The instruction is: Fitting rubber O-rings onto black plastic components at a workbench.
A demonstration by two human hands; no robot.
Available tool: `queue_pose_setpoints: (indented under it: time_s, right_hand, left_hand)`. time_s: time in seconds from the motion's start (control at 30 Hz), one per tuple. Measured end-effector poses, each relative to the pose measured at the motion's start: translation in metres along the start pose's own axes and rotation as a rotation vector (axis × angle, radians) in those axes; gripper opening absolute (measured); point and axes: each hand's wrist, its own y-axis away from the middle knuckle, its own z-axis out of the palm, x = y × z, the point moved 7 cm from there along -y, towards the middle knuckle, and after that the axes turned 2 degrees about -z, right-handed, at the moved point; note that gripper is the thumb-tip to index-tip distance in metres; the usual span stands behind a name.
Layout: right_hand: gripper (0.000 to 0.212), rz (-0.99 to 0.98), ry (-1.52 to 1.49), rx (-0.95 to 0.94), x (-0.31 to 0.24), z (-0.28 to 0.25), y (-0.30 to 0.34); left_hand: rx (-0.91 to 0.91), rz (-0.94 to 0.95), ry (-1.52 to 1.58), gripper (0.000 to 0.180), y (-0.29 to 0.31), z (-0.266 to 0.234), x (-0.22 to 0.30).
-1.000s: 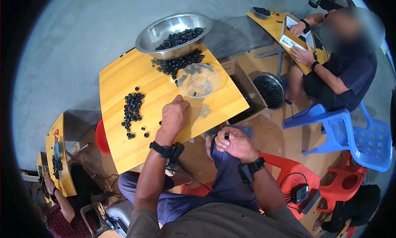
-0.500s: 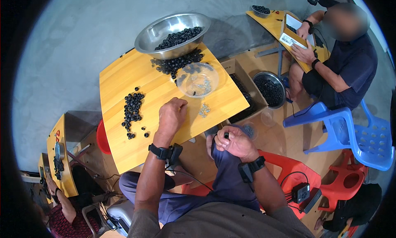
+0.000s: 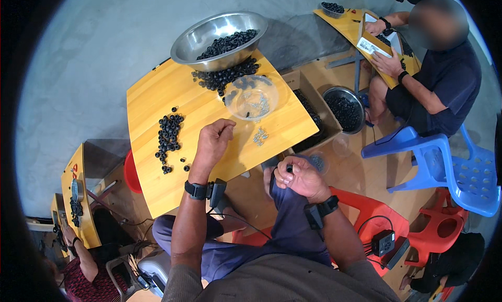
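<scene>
My left hand (image 3: pixel 214 141) is over the yellow wooden table (image 3: pixel 209 100), its fingers pinched together; whatever is between them is hidden. Right of it lies a small pile of tiny silvery metal parts (image 3: pixel 260 137), just below a clear plastic bowl (image 3: pixel 243 111) holding more of them. Off the table's near edge, above my right thigh, my right hand (image 3: pixel 306 180) is closed on a small black cylindrical part (image 3: pixel 289 168) with a hole. Loose black parts (image 3: pixel 170 132) of a similar kind are spread on the table's left side.
A large steel basin (image 3: pixel 217 27) of black parts stands at the table's far end, with a black heap (image 3: pixel 222 80) before it. Right of the table are a carton (image 3: pixel 327 114) and a metal bowl (image 3: pixel 345 94). A co-worker (image 3: pixel 444 77) sits beyond a blue chair (image 3: pixel 449 161).
My left hand has shifted slightly left with its fingertips still pinched. My right hand keeps its grip on the black part. At the right, a co-worker's hand has moved within the box.
</scene>
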Motion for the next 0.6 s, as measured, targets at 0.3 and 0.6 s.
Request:
queue_pose_setpoints:
  time_s: [0.3, 0.6]
  right_hand:
    - [0.026, -0.003, 0.019, 0.001, -0.001, 0.001, 0.000]
    - [0.028, -0.002, 0.021, -0.004, -0.002, 0.000, -0.001]
  left_hand:
    - [0.078, -0.001, 0.098, 0.018, 0.000, -0.018, -0.007]
    - [0.157, 0.028, -0.193, 0.014, 0.012, -0.026, 0.003]
